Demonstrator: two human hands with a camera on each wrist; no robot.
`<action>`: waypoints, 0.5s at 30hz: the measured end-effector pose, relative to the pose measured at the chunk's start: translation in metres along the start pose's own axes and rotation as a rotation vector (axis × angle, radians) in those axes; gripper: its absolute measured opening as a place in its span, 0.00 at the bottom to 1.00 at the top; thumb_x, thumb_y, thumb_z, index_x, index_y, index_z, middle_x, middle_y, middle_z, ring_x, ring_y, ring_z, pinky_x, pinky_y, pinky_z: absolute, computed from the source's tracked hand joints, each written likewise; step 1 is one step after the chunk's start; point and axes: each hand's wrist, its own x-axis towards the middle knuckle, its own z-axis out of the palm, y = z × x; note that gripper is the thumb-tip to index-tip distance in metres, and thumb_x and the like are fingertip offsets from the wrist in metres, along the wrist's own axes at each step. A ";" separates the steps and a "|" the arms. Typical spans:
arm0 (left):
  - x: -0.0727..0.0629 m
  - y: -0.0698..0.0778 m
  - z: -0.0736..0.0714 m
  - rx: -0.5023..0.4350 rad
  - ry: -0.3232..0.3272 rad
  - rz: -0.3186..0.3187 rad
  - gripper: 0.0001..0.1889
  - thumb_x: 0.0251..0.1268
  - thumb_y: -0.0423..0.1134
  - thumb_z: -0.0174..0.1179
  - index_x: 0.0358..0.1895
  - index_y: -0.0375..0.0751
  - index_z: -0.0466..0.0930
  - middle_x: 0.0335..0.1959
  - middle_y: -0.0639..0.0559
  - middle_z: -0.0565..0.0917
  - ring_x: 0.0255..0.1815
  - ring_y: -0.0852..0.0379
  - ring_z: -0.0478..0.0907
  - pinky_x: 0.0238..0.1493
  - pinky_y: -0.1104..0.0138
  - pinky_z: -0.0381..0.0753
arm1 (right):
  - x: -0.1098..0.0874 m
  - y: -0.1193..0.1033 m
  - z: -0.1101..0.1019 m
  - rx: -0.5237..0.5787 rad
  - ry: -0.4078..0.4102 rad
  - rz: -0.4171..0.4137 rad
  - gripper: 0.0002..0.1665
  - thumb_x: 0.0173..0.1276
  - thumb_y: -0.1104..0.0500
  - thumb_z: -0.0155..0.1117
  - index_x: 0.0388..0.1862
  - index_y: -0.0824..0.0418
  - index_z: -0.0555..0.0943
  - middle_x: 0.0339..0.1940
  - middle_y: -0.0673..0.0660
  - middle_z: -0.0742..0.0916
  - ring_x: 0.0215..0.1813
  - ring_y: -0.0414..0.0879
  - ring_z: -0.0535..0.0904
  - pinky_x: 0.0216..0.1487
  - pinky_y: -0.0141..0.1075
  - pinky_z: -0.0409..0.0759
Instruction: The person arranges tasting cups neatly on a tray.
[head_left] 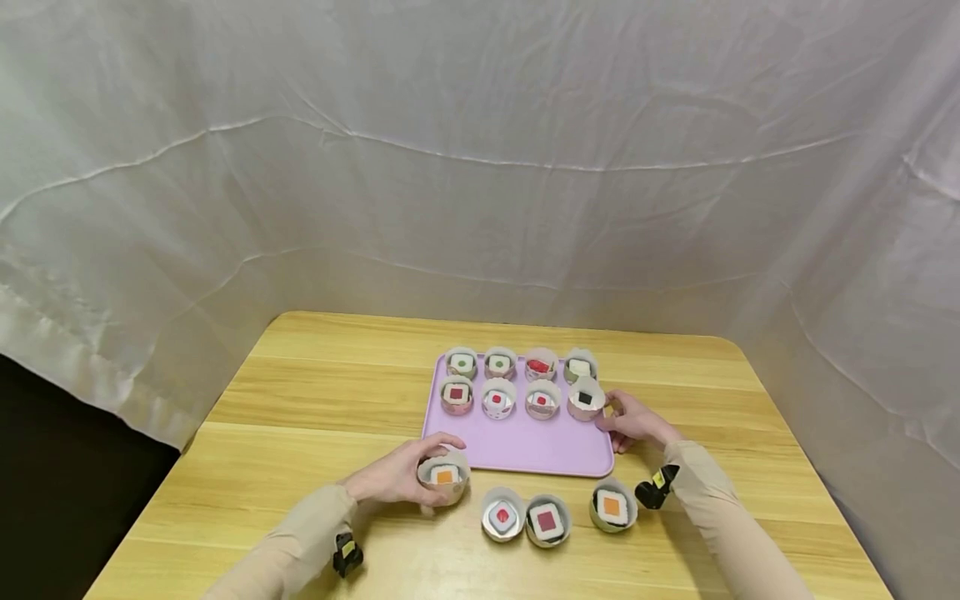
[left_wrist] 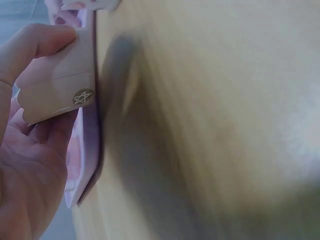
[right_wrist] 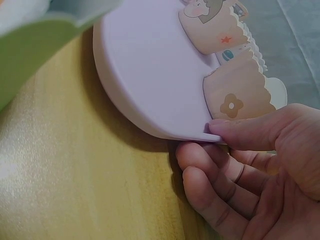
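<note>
My left hand [head_left: 397, 475] grips a paper cup [left_wrist: 57, 82] with thumb and fingers around its wall, just off the tray's front left corner. Inside that cup is a toy sushi piece [head_left: 444, 476] with an orange centre. The cup appears raised above the table in the left wrist view. At the right edge of the lilac tray [head_left: 517, 442], my right hand [head_left: 633, 419] pinches the rim, thumb on top and fingers below. Two rows of similar filled cups stand on the tray's far half; a cup with a black-centred piece [head_left: 585, 400] is closest to the right hand.
In front of the tray on the wooden table [head_left: 300, 392] stand a red-centred cup [head_left: 502, 517], a maroon-centred cup [head_left: 548, 522] touching or nearly touching it, and an orange-centred cup [head_left: 612, 506] farther right. Pale fabric [head_left: 480, 208] hangs around the table's back and sides.
</note>
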 end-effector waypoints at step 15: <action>0.009 0.011 -0.020 0.083 0.160 0.061 0.40 0.53 0.34 0.73 0.71 0.43 0.65 0.64 0.37 0.79 0.61 0.44 0.79 0.66 0.48 0.78 | 0.000 0.000 0.000 -0.001 -0.008 -0.003 0.31 0.72 0.63 0.60 0.66 0.72 0.58 0.19 0.54 0.80 0.18 0.40 0.77 0.21 0.30 0.80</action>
